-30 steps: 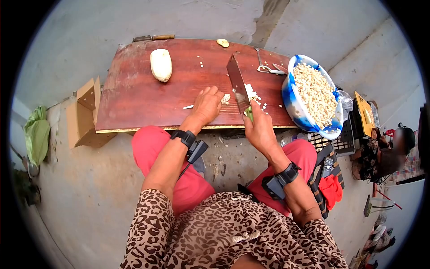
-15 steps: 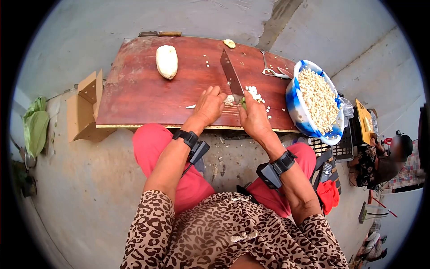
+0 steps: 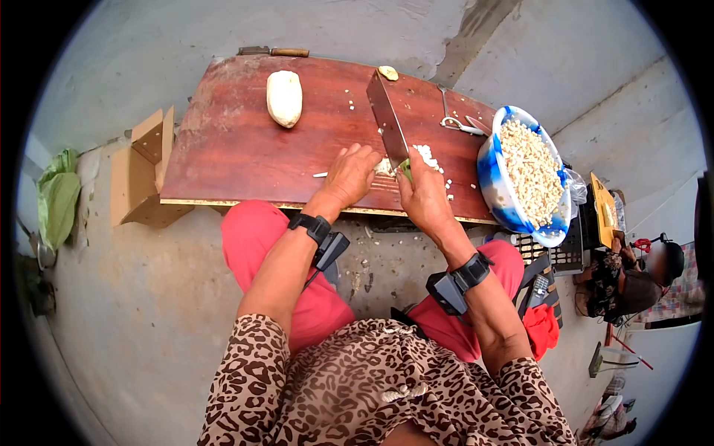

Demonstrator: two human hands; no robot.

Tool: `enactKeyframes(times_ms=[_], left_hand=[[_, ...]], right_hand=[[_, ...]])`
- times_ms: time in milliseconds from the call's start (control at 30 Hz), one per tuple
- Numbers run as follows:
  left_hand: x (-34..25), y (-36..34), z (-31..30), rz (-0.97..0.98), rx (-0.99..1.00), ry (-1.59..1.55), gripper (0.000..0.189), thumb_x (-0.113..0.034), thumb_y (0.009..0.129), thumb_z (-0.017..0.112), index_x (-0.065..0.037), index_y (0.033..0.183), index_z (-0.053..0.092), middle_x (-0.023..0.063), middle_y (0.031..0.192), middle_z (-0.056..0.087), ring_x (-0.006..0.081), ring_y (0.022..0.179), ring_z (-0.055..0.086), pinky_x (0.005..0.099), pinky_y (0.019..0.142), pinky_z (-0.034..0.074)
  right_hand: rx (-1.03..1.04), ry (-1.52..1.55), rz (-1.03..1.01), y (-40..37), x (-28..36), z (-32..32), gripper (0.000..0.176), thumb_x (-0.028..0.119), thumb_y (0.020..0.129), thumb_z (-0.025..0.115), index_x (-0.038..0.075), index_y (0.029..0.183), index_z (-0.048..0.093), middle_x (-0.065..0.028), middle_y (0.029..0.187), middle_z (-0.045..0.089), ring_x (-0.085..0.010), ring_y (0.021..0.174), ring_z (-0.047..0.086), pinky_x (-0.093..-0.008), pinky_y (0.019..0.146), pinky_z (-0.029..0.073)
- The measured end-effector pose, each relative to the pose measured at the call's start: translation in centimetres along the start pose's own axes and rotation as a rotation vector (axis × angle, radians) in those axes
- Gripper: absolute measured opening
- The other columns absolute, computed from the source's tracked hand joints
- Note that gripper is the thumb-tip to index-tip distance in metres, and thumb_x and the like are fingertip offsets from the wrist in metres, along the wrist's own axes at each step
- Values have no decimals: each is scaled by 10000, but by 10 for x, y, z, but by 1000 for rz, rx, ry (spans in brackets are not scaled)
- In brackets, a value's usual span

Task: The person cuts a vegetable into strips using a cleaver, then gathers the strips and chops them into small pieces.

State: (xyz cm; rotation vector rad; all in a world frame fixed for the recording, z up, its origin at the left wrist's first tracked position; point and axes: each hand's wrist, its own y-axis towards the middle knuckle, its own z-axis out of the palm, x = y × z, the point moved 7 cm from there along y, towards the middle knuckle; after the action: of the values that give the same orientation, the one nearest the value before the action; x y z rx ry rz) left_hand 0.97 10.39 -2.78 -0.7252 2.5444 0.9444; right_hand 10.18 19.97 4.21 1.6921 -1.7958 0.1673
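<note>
My right hand (image 3: 428, 195) is wrapped round the greenish handle of a cleaver (image 3: 387, 117), whose broad blade points toward the far side of the red-brown table (image 3: 223, 160). Close to the blade's left side, my left hand (image 3: 349, 177) rests low over the tabletop with its fingers curled together. Pale cut strips (image 3: 384, 166) lie between its fingertips and the blade; how firmly it presses on them is hidden. Small white diced pieces (image 3: 425, 154) are heaped just right of the cleaver. A large peeled, whitish root-like piece (image 3: 284, 99) lies farther back on the left.
A blue-and-white basin (image 3: 491, 167) full of diced pieces stands at the table's right end. Near it lie a peeler (image 3: 462, 126) and a knife blade. Another knife (image 3: 273, 51) is at the back edge. A cardboard box (image 3: 137, 182) stands left; another person (image 3: 632, 279) is at far right.
The view has turned slightly, so the table and basin appear shifted. Both hands keep nearly the same pose, and the cleaver remains in my right hand beside the strips.
</note>
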Motion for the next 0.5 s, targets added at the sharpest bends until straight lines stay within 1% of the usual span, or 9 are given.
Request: enactKeyframes(times_ms=[67, 167, 200, 300, 333, 433, 500], left_hand=[[-1, 1, -2, -4, 1, 2, 177, -21, 769, 633, -63, 937, 603, 95, 931, 576, 316, 953, 544, 428, 867, 444], [2, 1, 1, 1, 9, 10, 181, -20, 770, 625, -67, 944, 613, 93, 923, 574, 313, 967, 545, 431, 867, 444], [3, 1, 1, -4, 14, 7, 185, -20, 770, 625, -69, 948, 616, 94, 925, 572, 313, 973, 544, 431, 869, 443], [3, 0, 1, -13, 10, 3, 193, -20, 768, 625, -74, 953, 621, 100, 931, 568, 316, 985, 543, 435, 874, 441], [2, -1, 0, -16, -9, 10, 194, -19, 767, 625, -75, 952, 620, 102, 934, 566, 318, 986, 542, 436, 874, 441], [3, -3, -1, -19, -39, 9, 180, -20, 769, 624, -72, 941, 616, 108, 942, 563, 324, 989, 539, 442, 875, 440], [2, -2, -1, -19, -41, -2, 167, -19, 769, 624, -67, 928, 613, 109, 942, 563, 327, 985, 540, 444, 869, 441]], right_hand=[[-14, 11, 11, -2, -3, 6, 456, 24, 857, 634, -57, 1283, 493, -304, 890, 642, -487, 879, 624, -505, 746, 496], [94, -67, 71, -7, -26, 27, 448, 27, 860, 631, -57, 1277, 493, -308, 898, 643, -486, 892, 622, -507, 757, 495], [95, -55, 26, -5, -19, 22, 344, -1, 856, 571, -93, 1174, 478, -314, 849, 637, -485, 827, 632, -528, 735, 504], [84, -38, 28, 0, -14, 13, 332, -9, 853, 568, -89, 1164, 485, -311, 840, 639, -487, 820, 631, -530, 729, 503], [75, -74, 75, 0, -14, 10, 456, 38, 863, 629, -62, 1283, 486, -298, 901, 652, -470, 889, 637, -503, 757, 499], [-1, -16, 29, 5, -2, 1, 453, 40, 864, 630, -76, 1279, 490, -297, 899, 652, -468, 887, 640, -500, 754, 501], [45, -19, 52, 2, -3, 11, 442, 38, 865, 627, -81, 1267, 490, -299, 892, 649, -473, 883, 636, -505, 751, 499]])
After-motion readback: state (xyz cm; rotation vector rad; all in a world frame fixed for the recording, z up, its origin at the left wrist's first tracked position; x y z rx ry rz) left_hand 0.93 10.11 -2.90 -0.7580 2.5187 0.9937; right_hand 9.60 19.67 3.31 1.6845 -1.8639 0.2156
